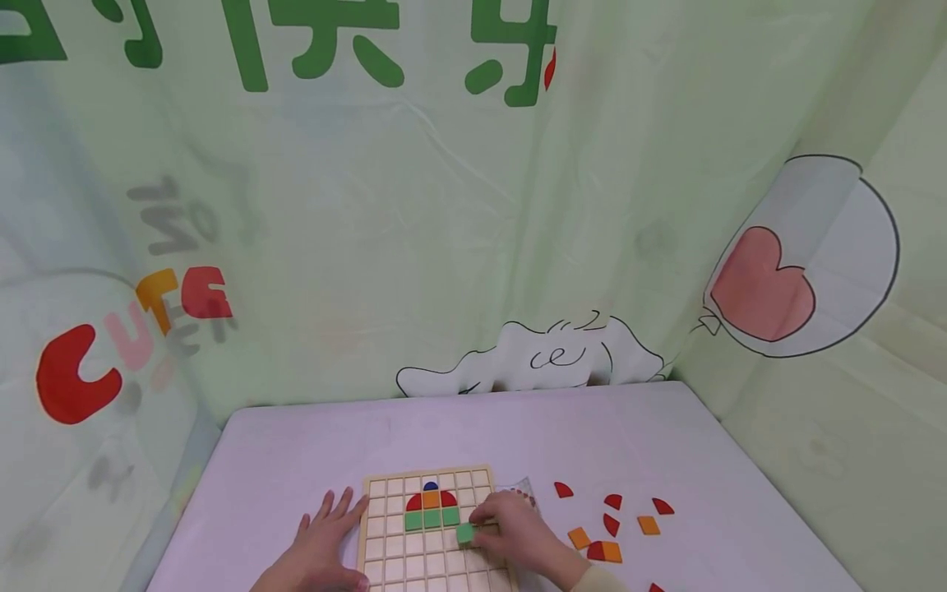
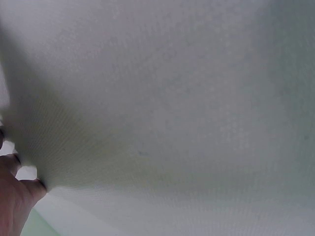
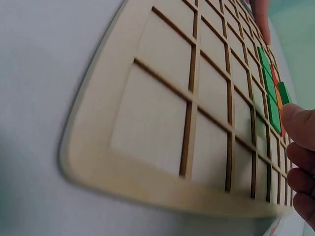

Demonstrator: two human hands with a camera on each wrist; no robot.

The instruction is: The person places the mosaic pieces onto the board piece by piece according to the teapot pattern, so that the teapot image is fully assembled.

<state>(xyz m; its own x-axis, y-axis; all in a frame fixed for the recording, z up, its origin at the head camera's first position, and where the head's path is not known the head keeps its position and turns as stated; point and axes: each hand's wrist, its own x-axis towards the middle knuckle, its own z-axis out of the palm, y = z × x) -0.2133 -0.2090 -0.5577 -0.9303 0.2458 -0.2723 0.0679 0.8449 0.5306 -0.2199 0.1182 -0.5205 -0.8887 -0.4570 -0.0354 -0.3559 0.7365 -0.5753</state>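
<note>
A wooden grid board (image 1: 403, 474) lies on the table, its near part cut off by the head view's lower edge. My left hand (image 1: 318, 547) rests at its left edge, fingers spread. Between thumb and fingers my right hand (image 1: 514, 530) pinches a green square tile (image 1: 464, 534), held over the board's right half. Three green tiles (image 1: 432, 518) form a row in the grid. Above them sit an orange square (image 1: 431, 499) flanked by red quarter-round tiles (image 1: 448, 498), with a blue piece (image 1: 431, 486) at the top. In the right wrist view, the pinched tile appears beside the thumb (image 3: 295, 118).
Loose red quarter-round tiles (image 1: 563, 490) and orange square tiles (image 1: 649, 525) are scattered right of the board. A printed sheet (image 1: 524, 488) lies partly under the right hand. Printed curtains (image 1: 333, 247) surround the table (image 1: 296, 444). Pale fabric (image 2: 172, 98) fills most of the left wrist view.
</note>
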